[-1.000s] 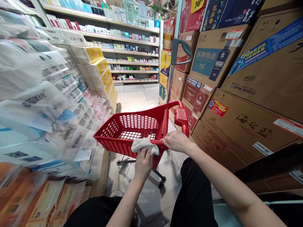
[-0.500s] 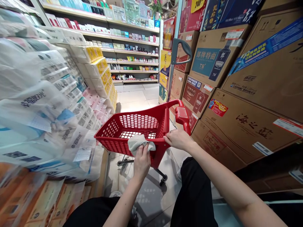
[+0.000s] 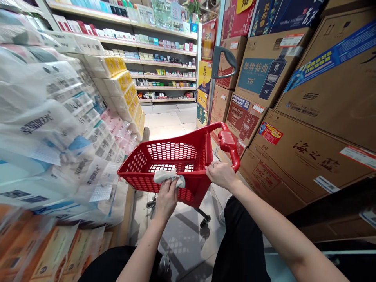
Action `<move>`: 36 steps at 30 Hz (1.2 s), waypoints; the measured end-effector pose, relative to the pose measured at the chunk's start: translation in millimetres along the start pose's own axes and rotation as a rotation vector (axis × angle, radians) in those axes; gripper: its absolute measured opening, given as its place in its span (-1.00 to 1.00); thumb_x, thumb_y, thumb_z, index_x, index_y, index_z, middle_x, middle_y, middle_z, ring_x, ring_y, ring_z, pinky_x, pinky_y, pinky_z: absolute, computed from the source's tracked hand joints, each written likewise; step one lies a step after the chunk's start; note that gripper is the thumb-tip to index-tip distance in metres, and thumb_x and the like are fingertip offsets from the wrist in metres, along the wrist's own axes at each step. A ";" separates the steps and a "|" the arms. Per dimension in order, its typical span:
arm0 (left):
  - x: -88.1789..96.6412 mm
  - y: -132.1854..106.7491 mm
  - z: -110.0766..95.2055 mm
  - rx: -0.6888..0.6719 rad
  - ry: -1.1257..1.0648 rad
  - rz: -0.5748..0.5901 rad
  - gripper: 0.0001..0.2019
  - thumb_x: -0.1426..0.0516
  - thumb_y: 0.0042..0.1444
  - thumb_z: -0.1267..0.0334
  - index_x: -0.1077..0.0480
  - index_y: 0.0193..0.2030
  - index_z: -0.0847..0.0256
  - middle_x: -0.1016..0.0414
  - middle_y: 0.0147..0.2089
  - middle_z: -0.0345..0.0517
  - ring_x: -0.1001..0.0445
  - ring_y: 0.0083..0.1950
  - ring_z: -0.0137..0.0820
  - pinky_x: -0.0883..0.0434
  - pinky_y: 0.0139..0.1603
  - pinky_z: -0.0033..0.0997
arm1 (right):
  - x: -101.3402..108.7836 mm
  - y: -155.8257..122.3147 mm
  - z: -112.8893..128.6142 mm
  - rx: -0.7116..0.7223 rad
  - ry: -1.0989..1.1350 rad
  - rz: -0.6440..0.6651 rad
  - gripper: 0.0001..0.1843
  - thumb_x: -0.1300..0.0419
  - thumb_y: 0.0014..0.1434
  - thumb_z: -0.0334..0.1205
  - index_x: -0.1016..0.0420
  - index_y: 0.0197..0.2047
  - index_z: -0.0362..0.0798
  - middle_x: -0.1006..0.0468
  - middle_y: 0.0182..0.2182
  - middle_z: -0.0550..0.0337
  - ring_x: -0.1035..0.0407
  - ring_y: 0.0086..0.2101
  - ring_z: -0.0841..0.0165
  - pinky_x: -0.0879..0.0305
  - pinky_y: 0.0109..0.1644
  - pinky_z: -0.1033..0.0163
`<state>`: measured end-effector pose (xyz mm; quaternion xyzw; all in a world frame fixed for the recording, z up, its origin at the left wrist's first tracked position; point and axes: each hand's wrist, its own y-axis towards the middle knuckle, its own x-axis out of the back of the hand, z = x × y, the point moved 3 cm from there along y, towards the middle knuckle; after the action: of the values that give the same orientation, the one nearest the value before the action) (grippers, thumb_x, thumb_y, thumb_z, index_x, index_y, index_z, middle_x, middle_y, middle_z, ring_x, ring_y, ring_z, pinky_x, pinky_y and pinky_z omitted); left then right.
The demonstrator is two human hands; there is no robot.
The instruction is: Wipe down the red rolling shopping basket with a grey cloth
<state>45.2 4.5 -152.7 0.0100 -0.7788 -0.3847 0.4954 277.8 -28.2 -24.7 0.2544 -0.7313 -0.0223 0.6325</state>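
Observation:
A red plastic shopping cart (image 3: 202, 152) with perforated basket walls stands in front of me on wheels. My left hand (image 3: 167, 197) presses a whitish cloth (image 3: 164, 176) over the near rim of its basket, fingers closed on the cloth. At the handle end, my right hand (image 3: 221, 173) is closed around the rim corner, just below the red handle (image 3: 227, 141). No goods show inside the basket.
Wrapped tissue packs (image 3: 58, 117) are stacked high on the left, with orange packages (image 3: 55, 250) below. Cardboard cartons (image 3: 317, 152) rise on the right beside a door handle (image 3: 225, 62). Stocked shelves (image 3: 164, 49) stand across the tiled floor (image 3: 164, 119) ahead.
My left hand has slid the cloth left along the near rim of the basket. The right hand keeps its hold, and the cart has shifted very slightly.

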 end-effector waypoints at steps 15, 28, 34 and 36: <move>9.7 -18.7 44.3 0.181 0.134 -0.082 -0.60 0.06 0.20 0.33 -0.26 0.17 0.30 -0.30 0.06 0.18 -0.28 0.12 -0.10 -0.26 0.15 -0.01 | -5.4 -14.8 -25.0 0.028 -0.042 -0.111 -0.57 0.13 0.32 -0.21 -0.46 -0.42 -0.14 -0.51 -0.47 0.11 -0.37 -0.41 0.38 0.07 -0.39 0.24; -13.8 12.6 -91.2 -0.081 -0.118 0.095 -0.46 0.08 0.23 0.33 -0.01 0.36 0.21 -0.24 0.16 0.16 -0.21 0.21 -0.08 -0.27 0.19 -0.01 | -0.8 -9.4 -9.7 -0.013 0.050 -0.038 -0.62 0.15 0.35 -0.20 -0.46 -0.26 -0.10 -0.51 -0.29 0.06 -0.32 -0.21 0.30 -0.07 -0.16 0.24; -10.5 13.9 -76.8 -0.115 -0.041 0.121 -0.49 0.08 0.23 0.35 -0.06 0.33 0.21 -0.24 0.18 0.16 -0.20 0.24 -0.05 -0.26 0.21 0.02 | -15.3 8.4 18.2 -0.093 0.092 0.060 -0.67 0.10 0.33 -0.20 -0.46 -0.20 -0.11 -0.49 -0.24 -0.03 -0.28 -0.14 0.21 -0.09 -0.07 0.15; -8.1 10.5 -64.6 -0.058 -0.015 0.072 -0.48 0.08 0.22 0.34 -0.06 0.34 0.22 -0.26 0.15 0.18 -0.21 0.22 -0.04 -0.30 0.17 0.02 | -18.7 12.2 15.2 -0.120 0.103 0.080 -0.63 0.13 0.34 -0.20 -0.47 -0.23 -0.11 -0.50 -0.24 -0.03 -0.28 -0.15 0.22 -0.09 -0.06 0.15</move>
<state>103.5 -23.0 -138.7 -0.0356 -0.7708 -0.3892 0.5031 260.7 -14.5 -40.5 0.1875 -0.7047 -0.0276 0.6837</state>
